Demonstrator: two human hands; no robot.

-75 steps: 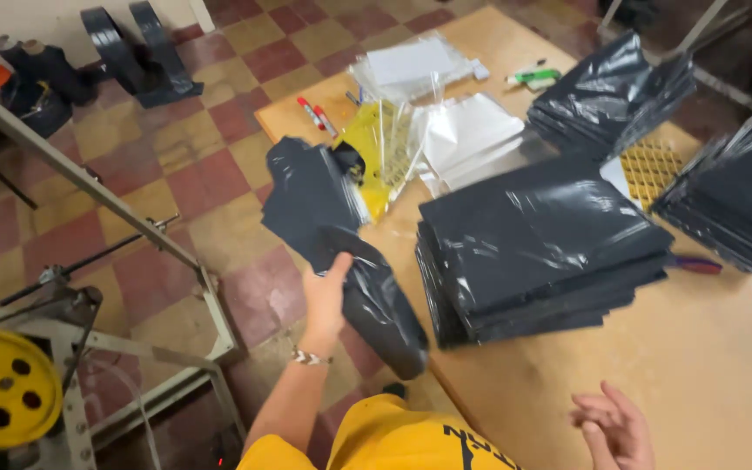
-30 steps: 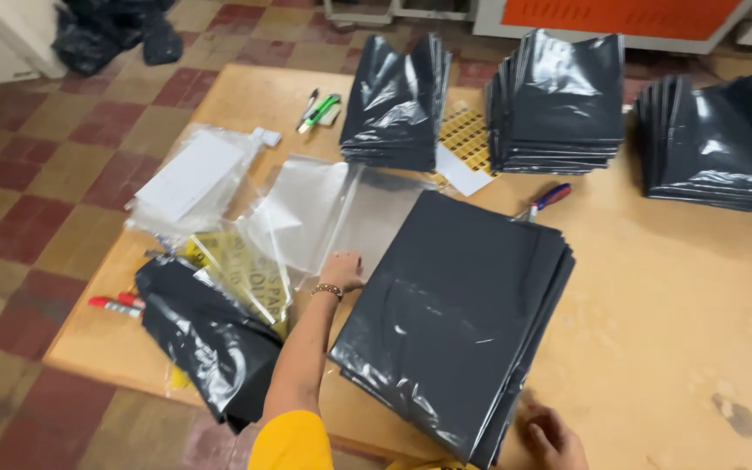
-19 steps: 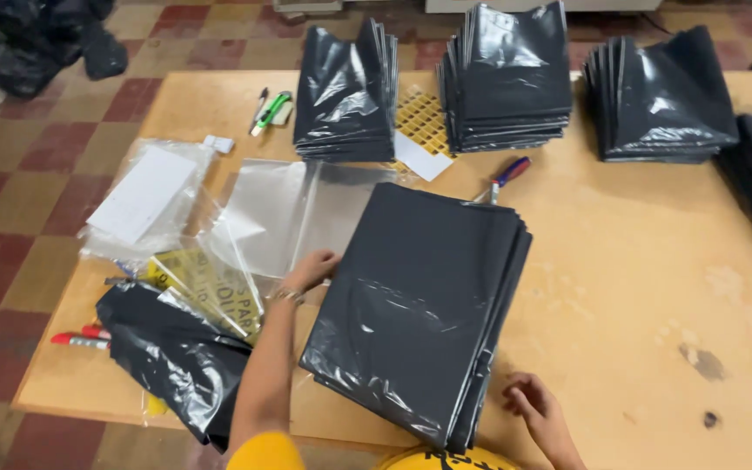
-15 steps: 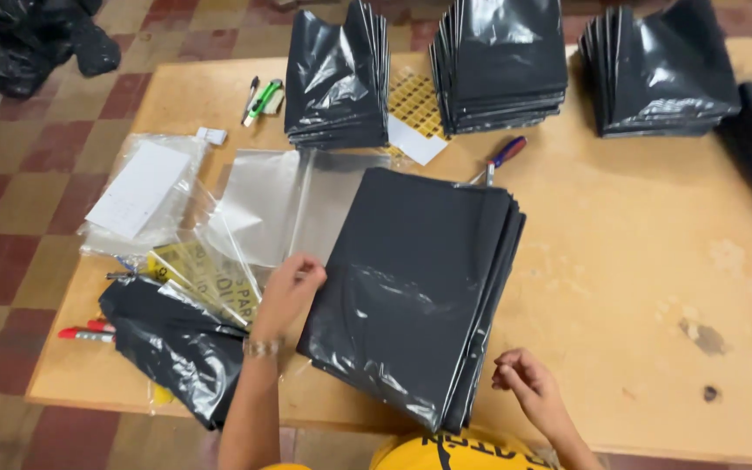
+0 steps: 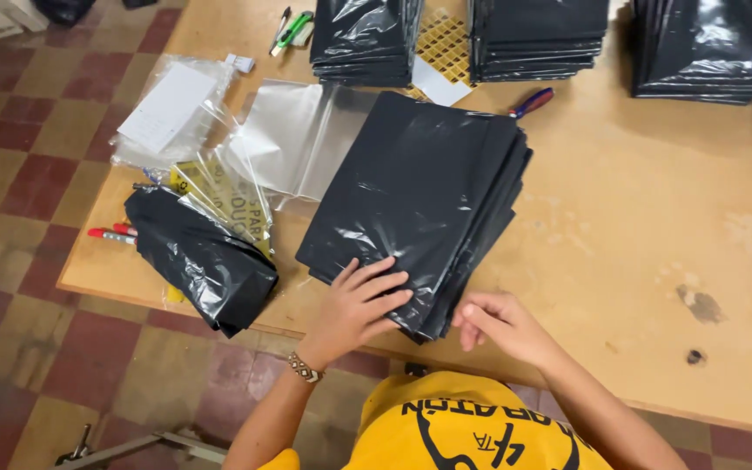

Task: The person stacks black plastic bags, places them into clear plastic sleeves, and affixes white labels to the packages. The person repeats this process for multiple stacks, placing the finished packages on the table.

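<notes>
Near the front edge of the wooden table (image 5: 637, 261) lies the stack of black plastic bags (image 5: 419, 209). The left hand (image 5: 354, 305) rests flat and spread on its near corner, gripping nothing; the right hand (image 5: 502, 326), fingers loosely curled, touches the stack's edge, seemingly picking at one bag to separate it.

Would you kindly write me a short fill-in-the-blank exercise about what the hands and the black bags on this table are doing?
1. The left hand lies flat on the near end of a stack of ____ plastic bags.
2. The right hand touches the stack's near ____.
3. A clear plastic bag lies to the ____ of the stack in the picture.

Missing words: black; corner; left
</notes>
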